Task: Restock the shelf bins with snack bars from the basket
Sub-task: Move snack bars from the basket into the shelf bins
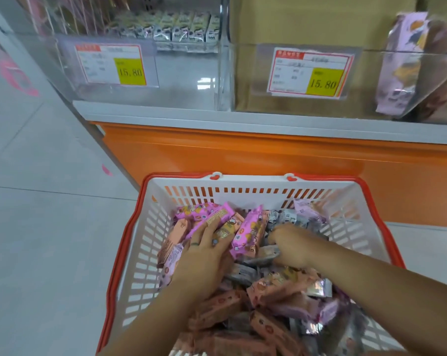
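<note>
Down in the basket, my left hand lies with fingers spread over pink bars, while my right hand, just beside it but apart, curls into grey bars; I cannot tell whether it grips any. Beyond the basket's far rim rises an orange base, and above it stand 2 clear bins, their front walls each bearing a 15.80 tag. Small packs sit at the back of the left bin, and purple packs lean at far right.
</note>
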`<state>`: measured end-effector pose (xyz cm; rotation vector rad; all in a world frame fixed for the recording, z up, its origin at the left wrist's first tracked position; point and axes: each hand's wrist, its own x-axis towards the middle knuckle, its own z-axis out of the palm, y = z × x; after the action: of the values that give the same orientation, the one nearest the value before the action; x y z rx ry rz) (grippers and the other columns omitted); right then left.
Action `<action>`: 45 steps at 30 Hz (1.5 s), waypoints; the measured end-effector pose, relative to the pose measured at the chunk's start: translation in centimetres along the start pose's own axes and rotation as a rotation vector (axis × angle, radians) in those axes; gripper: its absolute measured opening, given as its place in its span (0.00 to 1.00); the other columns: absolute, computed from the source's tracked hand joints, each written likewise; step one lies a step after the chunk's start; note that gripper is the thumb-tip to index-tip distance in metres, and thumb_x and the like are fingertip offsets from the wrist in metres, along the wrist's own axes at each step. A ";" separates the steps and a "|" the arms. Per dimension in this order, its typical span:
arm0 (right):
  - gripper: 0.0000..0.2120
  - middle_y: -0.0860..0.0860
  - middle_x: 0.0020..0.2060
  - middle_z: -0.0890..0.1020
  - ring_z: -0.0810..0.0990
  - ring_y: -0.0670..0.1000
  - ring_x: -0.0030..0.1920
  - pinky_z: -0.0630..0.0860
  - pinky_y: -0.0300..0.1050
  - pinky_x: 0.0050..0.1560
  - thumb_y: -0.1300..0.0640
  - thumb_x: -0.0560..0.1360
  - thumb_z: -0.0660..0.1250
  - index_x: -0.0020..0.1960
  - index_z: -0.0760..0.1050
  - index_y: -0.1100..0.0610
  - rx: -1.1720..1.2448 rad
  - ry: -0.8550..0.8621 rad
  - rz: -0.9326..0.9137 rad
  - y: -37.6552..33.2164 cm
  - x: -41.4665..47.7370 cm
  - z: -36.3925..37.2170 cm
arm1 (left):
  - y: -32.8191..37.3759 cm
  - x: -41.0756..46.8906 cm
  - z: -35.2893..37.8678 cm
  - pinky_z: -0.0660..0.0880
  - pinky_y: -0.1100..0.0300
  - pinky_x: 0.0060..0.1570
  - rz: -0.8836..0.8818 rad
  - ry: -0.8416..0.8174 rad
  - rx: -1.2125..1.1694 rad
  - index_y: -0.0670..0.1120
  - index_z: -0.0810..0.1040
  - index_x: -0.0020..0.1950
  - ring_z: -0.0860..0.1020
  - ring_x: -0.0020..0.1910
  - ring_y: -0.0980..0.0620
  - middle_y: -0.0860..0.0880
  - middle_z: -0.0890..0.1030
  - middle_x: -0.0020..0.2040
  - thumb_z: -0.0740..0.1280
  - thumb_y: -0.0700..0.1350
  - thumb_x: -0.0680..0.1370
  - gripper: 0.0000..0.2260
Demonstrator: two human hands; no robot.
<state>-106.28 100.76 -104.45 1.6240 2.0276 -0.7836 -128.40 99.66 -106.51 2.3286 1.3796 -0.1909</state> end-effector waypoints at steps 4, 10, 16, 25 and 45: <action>0.08 0.56 0.38 0.72 0.72 0.54 0.39 0.65 0.45 0.33 0.56 0.72 0.69 0.40 0.76 0.61 0.026 0.031 0.006 -0.2 -0.4 -1.4 | -0.6 0.2 -3.4 0.64 0.48 0.69 0.032 -0.146 -0.036 0.59 0.56 0.76 0.52 0.76 0.46 0.54 0.45 0.78 0.57 0.58 0.80 0.25; 0.14 0.53 0.49 0.79 0.78 0.52 0.48 0.73 0.44 0.48 0.48 0.75 0.67 0.55 0.78 0.55 0.149 0.085 -0.023 -1.6 -3.7 -7.0 | -0.1 -0.8 -12.4 0.64 0.55 0.67 0.040 -0.306 -0.093 0.53 0.60 0.76 0.68 0.69 0.47 0.46 0.68 0.72 0.59 0.50 0.81 0.23; 0.16 0.51 0.49 0.81 0.76 0.50 0.46 0.71 0.44 0.46 0.45 0.76 0.64 0.50 0.80 0.57 0.275 0.293 -0.157 -4.7 -9.9 -14.3 | 4.1 -4.1 -19.9 0.65 0.63 0.62 -0.007 -0.217 -0.227 0.52 0.64 0.74 0.70 0.66 0.51 0.51 0.67 0.73 0.62 0.53 0.80 0.22; 0.20 0.52 0.25 0.66 0.73 0.47 0.24 0.64 0.33 0.25 0.47 0.77 0.64 0.34 0.68 0.60 0.541 0.555 -0.155 -4.8 -17.9 -18.7 | 9.5 -8.5 -23.1 0.73 0.57 0.59 0.009 -0.083 -0.897 0.53 0.74 0.64 0.78 0.57 0.53 0.54 0.77 0.62 0.68 0.46 0.77 0.16; 0.09 0.44 0.41 0.78 0.74 0.47 0.44 0.73 0.48 0.46 0.54 0.71 0.70 0.46 0.70 0.50 0.089 0.920 -0.446 -13.0 -17.3 -23.6 | 4.9 -7.7 -26.6 0.77 0.60 0.49 -0.008 0.802 -1.626 0.49 0.82 0.48 0.83 0.46 0.53 0.50 0.84 0.47 0.68 0.56 0.71 0.14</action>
<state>-114.56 101.62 -73.57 1.7921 3.0998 -0.2391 -130.57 102.73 -78.70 0.9215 1.0219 1.4202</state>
